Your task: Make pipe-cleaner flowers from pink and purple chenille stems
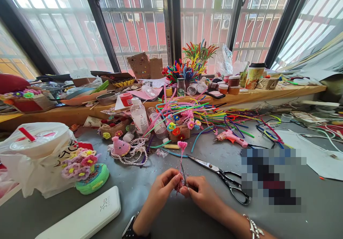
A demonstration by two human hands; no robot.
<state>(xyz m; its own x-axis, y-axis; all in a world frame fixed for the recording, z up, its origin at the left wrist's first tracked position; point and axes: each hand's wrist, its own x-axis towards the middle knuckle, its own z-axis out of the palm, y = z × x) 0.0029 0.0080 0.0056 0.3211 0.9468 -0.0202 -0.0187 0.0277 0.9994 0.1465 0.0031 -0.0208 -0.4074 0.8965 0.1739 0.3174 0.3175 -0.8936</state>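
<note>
My left hand (168, 181) pinches the stem of a pink pipe-cleaner flower (182, 146), which stands upright with its fuzzy heart-like head on top. From the right, my right hand (198, 191) grips a thin dark pointed tool (184, 174), slanted against the pink stem. Its exact kind is too small to tell. The fingertips of both hands nearly meet around the stem. Just beyond my right hand lies a pair of large black-handled scissors (218, 171), its blades pointing left toward the flower.
A white power bank (83, 215) and a green pot of crocheted-looking flowers (92, 178) lie left, beside a bagged drink cup (37, 149). Pearl strings (139, 147), bottles (139, 117) and loose pipe cleaners (214, 115) fill the back. A pink glue gun (232, 138) rests right.
</note>
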